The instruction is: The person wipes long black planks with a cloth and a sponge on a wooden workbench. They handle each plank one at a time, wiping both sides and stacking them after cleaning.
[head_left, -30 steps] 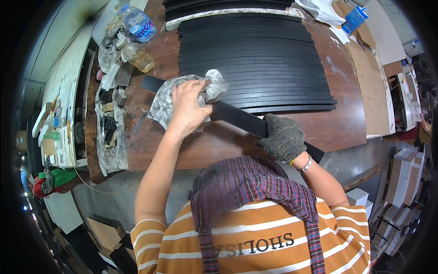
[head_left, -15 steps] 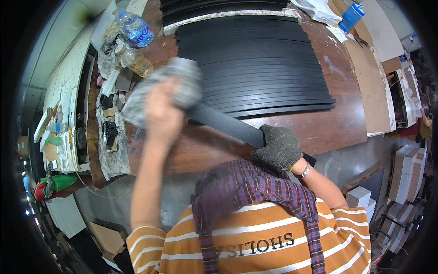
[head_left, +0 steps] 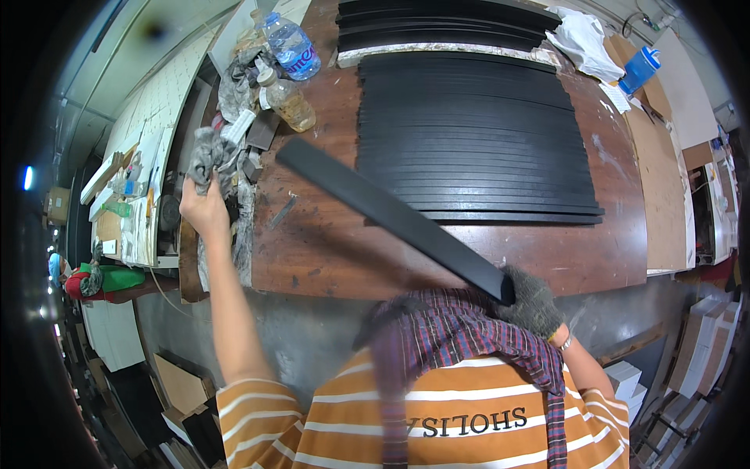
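My bare left hand [head_left: 205, 209] pinches a crumpled grey rag [head_left: 209, 156] over the cluttered left edge of the table. My right hand [head_left: 533, 303], in a dark grey knitted glove, is closed round the near end of a long flat black strip [head_left: 391, 211]. The strip slants up and away to the left, raised over the table, its far end free. Beyond it, many similar black strips [head_left: 476, 141] lie side by side on the brown wooden table [head_left: 344, 266]. The fingertips of my right hand are partly hidden by the strip.
At the table's left stand a clear plastic bottle [head_left: 291, 48] and a smaller bottle of yellowish liquid [head_left: 287, 102], near scraps and a narrow metal piece [head_left: 283, 211]. More black strips [head_left: 445, 23] lie farther back. A blue bottle [head_left: 641, 70] and white bag [head_left: 586, 43] are at far right.
My left hand has moved left with the rag, off the strip it was touching. My right hand has drawn nearer my body, and the strip's full length now shows.
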`<state>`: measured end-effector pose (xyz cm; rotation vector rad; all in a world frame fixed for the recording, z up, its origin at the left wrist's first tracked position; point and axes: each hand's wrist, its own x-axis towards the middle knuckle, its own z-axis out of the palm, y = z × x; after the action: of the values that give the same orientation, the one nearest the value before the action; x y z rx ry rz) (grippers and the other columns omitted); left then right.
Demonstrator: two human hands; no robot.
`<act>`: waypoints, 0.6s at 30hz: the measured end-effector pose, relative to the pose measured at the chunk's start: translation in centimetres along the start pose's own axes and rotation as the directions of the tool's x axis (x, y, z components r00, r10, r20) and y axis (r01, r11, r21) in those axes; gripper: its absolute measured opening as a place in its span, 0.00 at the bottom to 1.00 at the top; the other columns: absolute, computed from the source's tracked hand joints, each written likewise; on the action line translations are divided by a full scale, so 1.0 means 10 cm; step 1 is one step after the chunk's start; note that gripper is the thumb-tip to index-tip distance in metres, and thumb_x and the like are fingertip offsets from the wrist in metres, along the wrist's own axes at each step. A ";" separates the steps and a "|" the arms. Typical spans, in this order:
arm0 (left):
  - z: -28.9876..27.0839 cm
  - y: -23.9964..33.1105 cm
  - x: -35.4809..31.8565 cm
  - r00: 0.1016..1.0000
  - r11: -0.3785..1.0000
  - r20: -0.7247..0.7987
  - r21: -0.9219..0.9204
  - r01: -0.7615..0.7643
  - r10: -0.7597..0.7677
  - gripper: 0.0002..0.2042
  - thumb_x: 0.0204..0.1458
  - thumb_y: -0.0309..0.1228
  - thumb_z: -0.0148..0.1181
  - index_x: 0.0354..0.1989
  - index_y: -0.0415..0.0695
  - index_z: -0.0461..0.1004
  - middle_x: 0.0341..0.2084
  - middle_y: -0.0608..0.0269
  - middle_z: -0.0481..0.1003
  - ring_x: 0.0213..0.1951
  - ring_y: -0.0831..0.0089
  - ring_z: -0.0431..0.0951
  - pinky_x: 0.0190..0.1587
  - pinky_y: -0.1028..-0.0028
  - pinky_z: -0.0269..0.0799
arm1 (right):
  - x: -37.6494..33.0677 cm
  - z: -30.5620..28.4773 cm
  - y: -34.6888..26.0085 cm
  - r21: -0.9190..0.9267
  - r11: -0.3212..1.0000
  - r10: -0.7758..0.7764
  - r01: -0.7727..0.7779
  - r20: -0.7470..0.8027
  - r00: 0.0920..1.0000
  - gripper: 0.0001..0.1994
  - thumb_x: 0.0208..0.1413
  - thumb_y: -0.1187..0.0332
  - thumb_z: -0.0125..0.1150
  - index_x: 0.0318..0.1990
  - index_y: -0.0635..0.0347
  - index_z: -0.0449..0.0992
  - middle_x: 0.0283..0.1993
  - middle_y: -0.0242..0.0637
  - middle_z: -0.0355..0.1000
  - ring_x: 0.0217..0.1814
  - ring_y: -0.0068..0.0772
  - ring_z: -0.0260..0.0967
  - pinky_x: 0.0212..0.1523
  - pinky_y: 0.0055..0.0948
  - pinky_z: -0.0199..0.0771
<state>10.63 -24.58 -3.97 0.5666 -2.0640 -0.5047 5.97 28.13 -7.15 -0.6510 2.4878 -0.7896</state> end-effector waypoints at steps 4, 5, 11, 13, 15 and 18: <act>0.30 1.60 -0.97 0.921 0.712 0.374 -0.676 0.187 0.114 0.16 0.59 0.34 0.64 0.51 0.37 0.74 0.47 0.52 0.79 0.47 0.62 0.81 0.46 0.61 0.80 | 0.37 0.15 -0.06 0.245 0.951 -0.215 0.191 0.076 0.974 0.24 0.52 0.63 0.64 0.57 0.58 0.73 0.53 0.50 0.73 0.54 0.48 0.73 0.54 0.40 0.74; 0.38 1.87 -1.16 0.799 0.821 0.448 -0.564 -0.095 0.401 0.18 0.57 0.38 0.63 0.53 0.43 0.75 0.51 0.54 0.78 0.53 0.58 0.78 0.58 0.55 0.68 | 0.49 0.15 -0.07 0.202 0.925 -0.350 0.323 0.118 0.929 0.25 0.53 0.63 0.64 0.59 0.57 0.72 0.54 0.50 0.72 0.55 0.46 0.73 0.54 0.39 0.74; 0.88 1.29 -0.83 0.662 0.690 0.206 -0.314 -0.652 0.720 0.18 0.54 0.34 0.61 0.54 0.50 0.78 0.52 0.61 0.79 0.60 0.58 0.73 0.68 0.53 0.57 | 0.48 0.13 -0.15 0.676 0.718 -0.206 -0.168 0.437 0.875 0.26 0.34 0.67 0.65 0.48 0.64 0.81 0.37 0.39 0.81 0.38 0.30 0.76 0.44 0.27 0.76; 0.95 0.62 -0.20 0.834 0.872 0.256 -0.134 -0.470 0.489 0.16 0.63 0.34 0.50 0.55 0.45 0.77 0.51 0.55 0.79 0.59 0.56 0.74 0.69 0.54 0.57 | 0.43 0.16 -0.16 0.667 0.726 -0.226 -0.168 0.462 0.857 0.24 0.37 0.69 0.66 0.48 0.66 0.81 0.42 0.40 0.82 0.43 0.29 0.78 0.48 0.27 0.76; 0.88 0.14 0.32 0.921 0.966 0.360 -0.146 0.211 -0.147 0.15 0.63 0.35 0.56 0.49 0.37 0.77 0.38 0.47 0.82 0.41 0.56 0.82 0.46 0.65 0.76 | 0.43 0.19 -0.14 0.669 0.725 -0.251 -0.165 0.479 0.841 0.22 0.40 0.70 0.67 0.47 0.67 0.82 0.44 0.41 0.82 0.45 0.29 0.79 0.49 0.28 0.77; 0.67 0.21 0.48 0.979 0.997 -0.204 -0.077 -0.027 0.011 0.16 0.63 0.36 0.57 0.46 0.33 0.76 0.34 0.49 0.82 0.36 0.63 0.82 0.42 0.63 0.74 | 0.46 0.22 -0.08 0.444 0.850 -0.448 0.285 0.323 0.834 0.23 0.40 0.68 0.68 0.47 0.67 0.81 0.45 0.41 0.82 0.45 0.30 0.79 0.50 0.29 0.77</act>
<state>2.20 -24.72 -2.97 0.5284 -1.8449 -0.4938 3.78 24.09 -9.48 -1.0538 1.7711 -1.1065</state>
